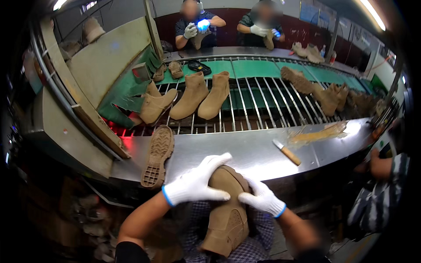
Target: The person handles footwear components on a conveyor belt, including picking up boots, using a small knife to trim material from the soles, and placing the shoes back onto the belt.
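Note:
A tan ankle boot [226,215] lies across my lap, toe pointing away from me. My left hand [199,179], in a white knit glove with a blue cuff, grips its left side with the thumb across the upper. On the other side my right hand [262,196], gloved alike, closes round the boot with its thumb on the upper. Part of a sole [237,176] shows along the boot's right front edge. A loose tan lugged sole [158,155] rests tread up on the metal ledge, left of my hands. A wooden-handled knife [287,152] lies to the right.
Beyond the metal ledge [206,149] runs a rod conveyor [254,105] with green sheets. Several tan boots [190,96] stand on it at left; more footwear [329,96] lies at right. Two people work across it. Another person's arm [381,166] is at the right.

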A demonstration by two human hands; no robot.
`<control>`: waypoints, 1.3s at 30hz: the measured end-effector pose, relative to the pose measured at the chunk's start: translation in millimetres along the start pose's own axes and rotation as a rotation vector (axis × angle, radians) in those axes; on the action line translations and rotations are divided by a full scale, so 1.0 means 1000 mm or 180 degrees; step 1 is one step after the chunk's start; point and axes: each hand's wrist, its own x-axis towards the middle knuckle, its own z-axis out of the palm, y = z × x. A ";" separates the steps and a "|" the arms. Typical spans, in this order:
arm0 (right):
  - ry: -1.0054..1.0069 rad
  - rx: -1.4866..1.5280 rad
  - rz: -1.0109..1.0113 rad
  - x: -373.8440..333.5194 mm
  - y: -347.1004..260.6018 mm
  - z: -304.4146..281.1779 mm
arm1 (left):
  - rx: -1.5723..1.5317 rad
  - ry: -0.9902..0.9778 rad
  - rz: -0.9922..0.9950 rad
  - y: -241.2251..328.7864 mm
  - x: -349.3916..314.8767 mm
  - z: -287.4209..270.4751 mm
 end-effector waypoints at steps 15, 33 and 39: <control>0.0775 -0.1168 0.0521 -0.003 0.046 -0.007 | -0.1379 -0.0015 -0.1375 -0.057 0.034 0.070; -0.0194 -0.2039 -0.0199 -0.046 -0.026 -0.001 | -0.2825 0.1357 -0.1369 -0.066 0.025 0.109; -0.0340 -0.2041 0.0529 0.007 -0.036 -0.001 | -0.2799 0.1457 -0.1324 -0.065 0.031 0.108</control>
